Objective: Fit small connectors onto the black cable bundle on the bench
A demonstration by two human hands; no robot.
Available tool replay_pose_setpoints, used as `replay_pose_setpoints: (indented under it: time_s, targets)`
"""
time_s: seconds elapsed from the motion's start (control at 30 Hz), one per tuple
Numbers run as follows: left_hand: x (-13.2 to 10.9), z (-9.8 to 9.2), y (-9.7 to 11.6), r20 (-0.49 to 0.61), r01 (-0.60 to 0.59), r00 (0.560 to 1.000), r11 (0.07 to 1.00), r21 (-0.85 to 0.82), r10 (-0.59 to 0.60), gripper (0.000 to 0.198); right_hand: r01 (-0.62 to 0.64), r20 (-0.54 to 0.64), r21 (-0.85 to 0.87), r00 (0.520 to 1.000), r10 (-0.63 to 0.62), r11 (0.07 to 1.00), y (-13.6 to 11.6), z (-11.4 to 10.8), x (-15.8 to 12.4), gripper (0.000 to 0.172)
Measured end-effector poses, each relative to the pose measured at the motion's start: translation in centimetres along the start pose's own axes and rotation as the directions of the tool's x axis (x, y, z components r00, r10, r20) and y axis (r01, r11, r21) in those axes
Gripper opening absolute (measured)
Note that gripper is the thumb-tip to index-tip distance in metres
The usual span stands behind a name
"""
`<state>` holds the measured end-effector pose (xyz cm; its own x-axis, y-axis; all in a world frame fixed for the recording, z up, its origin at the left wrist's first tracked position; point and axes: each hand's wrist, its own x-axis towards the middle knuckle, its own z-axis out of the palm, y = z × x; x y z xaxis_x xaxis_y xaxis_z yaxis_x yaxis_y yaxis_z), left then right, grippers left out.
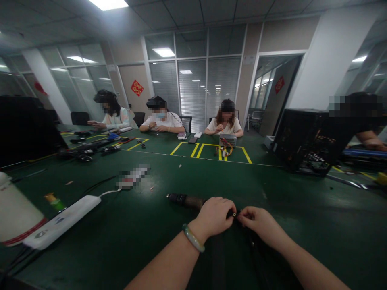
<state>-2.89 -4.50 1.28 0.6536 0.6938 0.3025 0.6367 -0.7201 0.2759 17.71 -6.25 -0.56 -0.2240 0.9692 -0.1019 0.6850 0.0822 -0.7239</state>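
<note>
On the green table lies a dark cylindrical tool [193, 202], its narrow metal tip pointing left. My left hand [215, 215], with a pale bangle [193, 238] on the wrist, is closed over the right part of this dark item. A small shiny metal end shows at its fingertips. My right hand [256, 222] is pinched right beside that metal end, thumb and forefinger together. What sits between its fingertips is too small and dark to make out. Dark strap-like shapes run below both hands toward the near edge.
A white power strip [65, 222] with cables and a pale container [18, 213] stand at the left. Beyond the table [163, 173], several people sit working. A black computer case [305, 141] stands at the right. Small scraps lie mid-table.
</note>
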Motion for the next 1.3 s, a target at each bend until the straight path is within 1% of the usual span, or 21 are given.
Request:
replay_pose_setpoints:
  time_s: [0.17, 0.37, 0.5, 0.6, 0.7, 0.77, 0.9, 1.1, 1.3]
  targets:
    - [-0.07, -0.08, 0.13, -0.025, 0.027, 0.999, 1.0, -0.006, -0.027, 0.017, -0.002, -0.002, 0.002, 1.0, 0.002, 1.0, -0.01, -0.02, 0.0, 0.022]
    - [0.07, 0.36, -0.03, -0.016, 0.01, 1.0, 1.0, 0.012, -0.01, 0.011, 0.015, -0.011, 0.013, 1.0, -0.015, 1.0, 0.44, 0.26, 0.18, 0.021]
    - [0.11, 0.49, -0.16, -0.016, -0.003, 1.0, 1.0, 0.003, 0.003, 0.01, 0.007, -0.006, 0.016, 1.0, -0.007, 1.0, 0.14, 0.18, 0.08, 0.022]
    - [0.03, 0.34, -0.13, -0.022, -0.002, 1.0, 1.0, 0.002, 0.002, 0.014, 0.006, -0.006, 0.001, 1.0, -0.006, 1.0, -0.08, 0.03, 0.01, 0.023]
    - [-0.04, 0.16, -0.01, -0.018, 0.03, 0.999, 0.999, 0.018, -0.03, 0.021, 0.0, -0.001, -0.001, 1.0, 0.0, 1.0, 0.05, 0.03, 0.06, 0.023]
    - [-0.04, 0.06, 0.07, -0.006, 0.04, 0.999, 0.999, 0.021, -0.04, 0.019, -0.009, 0.005, 0.005, 1.0, 0.009, 1.0, 0.17, 0.08, 0.11, 0.023]
    - [0.04, 0.01, 0.08, -0.002, 0.013, 1.0, 1.0, 0.0, -0.013, 0.012, -0.014, 0.007, 0.012, 1.0, 0.014, 1.0, 0.01, 0.11, 0.06, 0.024]
    - [0.1, 0.25, -0.16, -0.002, 0.007, 1.0, 1.0, -0.011, -0.007, 0.01, -0.016, 0.004, 0.003, 1.0, 0.016, 1.0, -0.45, -0.07, -0.14, 0.024]
    - [0.06, 0.23, -0.04, -0.002, 0.029, 1.0, 1.0, 0.006, -0.029, 0.019, 0.001, -0.009, -0.015, 1.0, -0.001, 1.0, -0.29, -0.06, 0.02, 0.024]
